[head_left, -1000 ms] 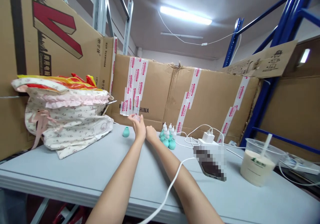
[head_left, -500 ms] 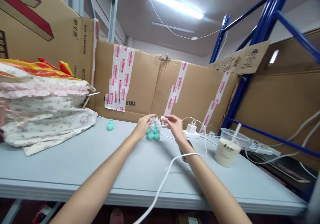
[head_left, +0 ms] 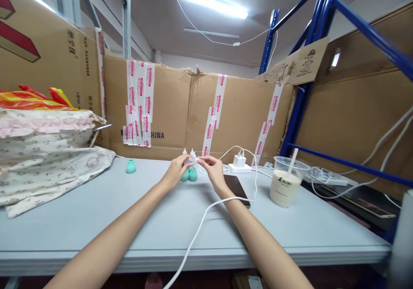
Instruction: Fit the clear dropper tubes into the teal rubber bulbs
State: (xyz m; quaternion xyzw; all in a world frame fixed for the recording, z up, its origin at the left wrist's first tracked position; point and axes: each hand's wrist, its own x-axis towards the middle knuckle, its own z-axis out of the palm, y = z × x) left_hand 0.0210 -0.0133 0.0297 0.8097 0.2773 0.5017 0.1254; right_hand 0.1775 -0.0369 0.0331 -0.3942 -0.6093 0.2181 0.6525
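Several small teal rubber bulbs with clear pointed nozzles, like nasal aspirators point(head_left: 192, 174), stand close together on the table in the middle. My left hand point(head_left: 174, 170) reaches round their left side, thumb and fingers closed about the clear part of one. From the right, my right hand point(head_left: 211, 170) pinches a small clear-white piece at the nozzles; its exact shape is hidden by the fingertips. Part of the group lies behind my left fingers. Apart from these, a single teal bulb point(head_left: 130, 166) without a nozzle stands to the left.
A dark phone point(head_left: 237, 188) lies by my right wrist, and a white cable point(head_left: 206, 213) crosses my right forearm. Further right are a white charger point(head_left: 239, 160) and a drink cup with straw point(head_left: 285, 188). A floral cloth bag point(head_left: 48, 151) sits left; cardboard point(head_left: 171, 104) stands behind.
My right hand has brought the small white piece left and down to the nozzles. My left hand has closed in round the group. The view has turned slightly right.
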